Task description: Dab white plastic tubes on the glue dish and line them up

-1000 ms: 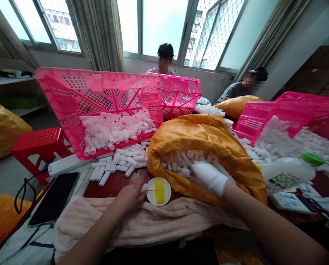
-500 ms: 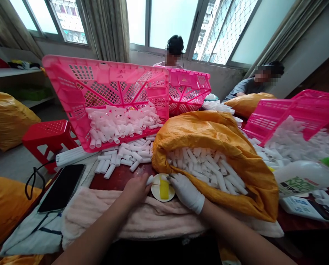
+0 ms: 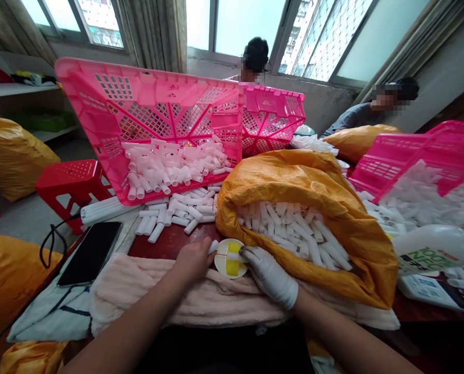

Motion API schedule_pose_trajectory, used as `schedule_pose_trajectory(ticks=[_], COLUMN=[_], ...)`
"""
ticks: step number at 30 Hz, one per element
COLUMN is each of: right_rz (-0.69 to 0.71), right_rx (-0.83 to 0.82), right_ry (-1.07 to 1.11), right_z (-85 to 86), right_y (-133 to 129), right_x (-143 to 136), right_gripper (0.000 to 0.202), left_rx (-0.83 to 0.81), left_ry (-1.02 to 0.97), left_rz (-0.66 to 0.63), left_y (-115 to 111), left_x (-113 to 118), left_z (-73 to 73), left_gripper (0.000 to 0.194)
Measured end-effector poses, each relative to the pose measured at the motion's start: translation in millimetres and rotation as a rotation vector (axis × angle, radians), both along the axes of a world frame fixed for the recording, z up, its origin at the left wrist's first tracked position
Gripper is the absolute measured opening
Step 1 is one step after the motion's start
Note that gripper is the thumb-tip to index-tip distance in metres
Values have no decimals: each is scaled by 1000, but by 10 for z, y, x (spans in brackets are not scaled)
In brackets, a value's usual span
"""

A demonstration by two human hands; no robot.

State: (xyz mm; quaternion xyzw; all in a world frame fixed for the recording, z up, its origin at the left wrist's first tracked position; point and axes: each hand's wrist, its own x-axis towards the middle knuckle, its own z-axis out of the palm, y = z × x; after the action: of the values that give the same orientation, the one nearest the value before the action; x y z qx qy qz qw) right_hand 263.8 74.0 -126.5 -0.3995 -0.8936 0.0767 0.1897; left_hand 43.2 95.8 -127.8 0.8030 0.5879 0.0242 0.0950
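My bare left hand (image 3: 194, 258) is closed round a short white plastic tube (image 3: 213, 247), whose end pokes out at the left rim of a small round pale dish (image 3: 221, 266). A yellow strip (image 3: 232, 267) lies across the dish. My right hand (image 3: 269, 272), in a white glove, pinches another white tube (image 3: 234, 256) lying level over the yellow strip. Whether that tube touches the strip, I cannot tell. Close behind my right hand, an orange sack (image 3: 290, 176) lies open, full of longer white tubes (image 3: 294, 231). Loose short tubes (image 3: 177, 210) are piled behind my left hand.
A tilted pink basket (image 3: 146, 93) holds many short tubes behind the pile. A phone (image 3: 90, 254) lies at left, a plastic bottle (image 3: 434, 246) at right. Under my forearms is a pinkish towel (image 3: 138, 291). Two people sit across the table.
My gloved hand has brought a white tube over the yellow strip, which lay uncovered before. My left hand stays by the dish with its tube. The view has shifted slightly.
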Motion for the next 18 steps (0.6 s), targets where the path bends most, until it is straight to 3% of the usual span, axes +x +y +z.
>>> schedule_pose_trajectory(ticks=[3, 7, 10, 13, 16, 18], right_rz=[-39, 119, 45, 2, 137, 233], right_rx=[14, 28, 55, 84, 105, 120], right_ry=[40, 24, 112, 34, -83, -38], right_z=[-14, -10, -10, -26, -26, -9], right_y=[-37, -96, -123, -156, -192, -194], right_x=[3, 22, 33, 13, -27, -55], right_gripper=[27, 26, 26, 24, 19, 17], left_rx=[15, 26, 32, 25, 20, 8], left_ry=[6, 8, 4, -1, -8, -19], left_rz=[10, 1, 5, 15, 27, 53], left_y=[-8, -8, -11, -17, -21, -21], left_x=[8, 9, 8, 17, 35, 42], left_z=[-4, -16, -28, -31, -33, -33], left_gripper=[29, 29, 29, 29, 30, 30])
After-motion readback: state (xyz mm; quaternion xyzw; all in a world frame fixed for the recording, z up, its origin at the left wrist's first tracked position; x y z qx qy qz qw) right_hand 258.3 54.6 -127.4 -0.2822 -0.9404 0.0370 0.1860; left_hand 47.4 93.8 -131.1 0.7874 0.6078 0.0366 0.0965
